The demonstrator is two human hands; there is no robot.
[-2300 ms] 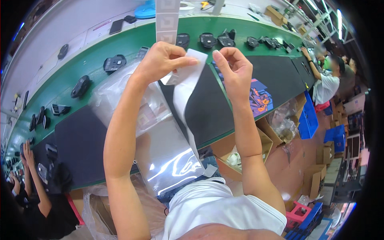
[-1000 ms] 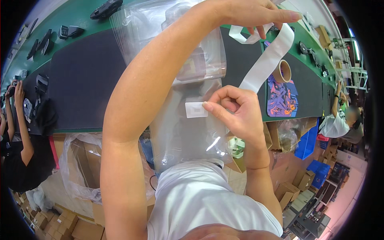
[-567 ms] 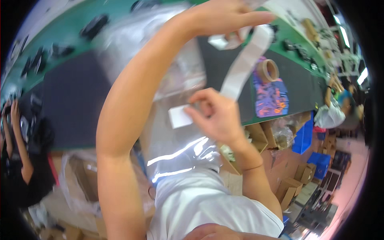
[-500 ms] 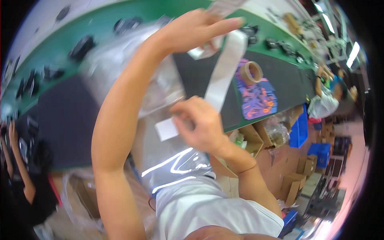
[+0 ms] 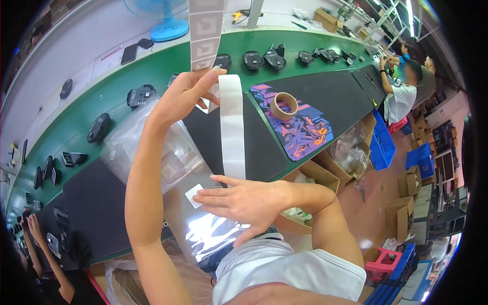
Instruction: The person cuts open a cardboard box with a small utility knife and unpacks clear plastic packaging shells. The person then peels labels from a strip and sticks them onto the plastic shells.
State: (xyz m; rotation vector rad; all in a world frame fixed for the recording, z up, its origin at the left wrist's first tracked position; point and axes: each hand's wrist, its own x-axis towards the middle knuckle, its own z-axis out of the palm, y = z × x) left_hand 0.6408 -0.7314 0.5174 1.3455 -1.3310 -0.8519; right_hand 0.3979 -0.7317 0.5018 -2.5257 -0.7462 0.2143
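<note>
My left hand is raised over the bench, its thumb and fingers closed on a long label strip. Grey printed squares show on the strip's upper part, and its white backing hangs down towards my right arm. My right hand lies flat with fingers spread, the fingertips on the edge of a white square sticker. That sticker is on a shiny clear plastic bag in front of my body. Left of it, more clear plastic bags lie partly behind my left forearm.
A brown tape roll rests on a colourful patterned mat. Several black computer mice line the green bench. Behind stands a blue fan. Cardboard boxes and a blue bin are at right. Co-workers sit at both sides.
My right hand has gone from curled fingers beside the sticker to lying flat against it. My left hand has moved left and down with the strip. The view has shifted.
</note>
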